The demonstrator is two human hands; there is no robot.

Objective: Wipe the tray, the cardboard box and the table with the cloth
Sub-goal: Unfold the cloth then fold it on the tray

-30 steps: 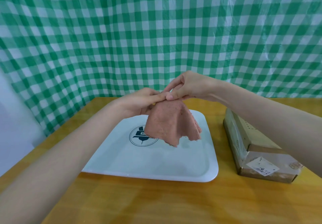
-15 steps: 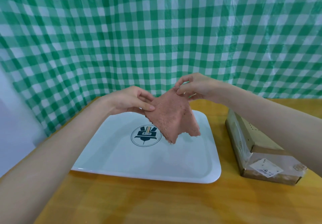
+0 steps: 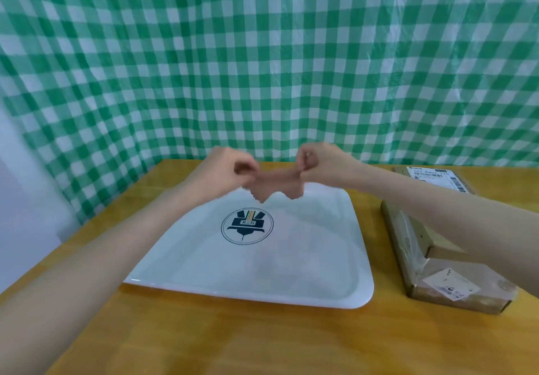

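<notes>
**Cloth** (image 3: 277, 185): pinkish, ragged-edged; held in the air over the far edge of the tray (image 3: 335, 301), apparently clear of it; drawn into a short bunched band between both hands, two loose points hanging below; blurred by motion.

**Left hand** (image 3: 230, 170): fingers curled, pinching the cloth's left end; **right hand** (image 3: 320, 164): curled likewise round the right end; both grips closed on fabric.

**Change:** a second earlier, draped like a tent from hands nearly touching; half a second earlier, hung as an open sheet from two pinched corners; now gathered narrow, hands level and a little apart. Judged meaning: cloth being readied, by folding or stretching; no wiping contact yet; tray, cardboard box and table all outstanding.

**Tray:** white, rounded corners, mid-table (image 3: 204, 339).

**Cardboard box** (image 3: 408, 237): long, taped, lying toward the table's right edge, just beside the tray's right edge, not touching; partly crossed by the right forearm.

**Markings:**
- round dark emblem (image 3: 247, 226) at tray centre, striped crest over a bar of small characters, unreadable;
- shipping label (image 3: 431, 174) at the box's far end, barcode and printed digits, too blurred to quote;
- small white sticker (image 3: 450, 285) near the box's near end, one dark mark, illegible.

**Backdrop:** green-and-white checked sheet (image 3: 262, 53) behind the table's far edge.
</notes>
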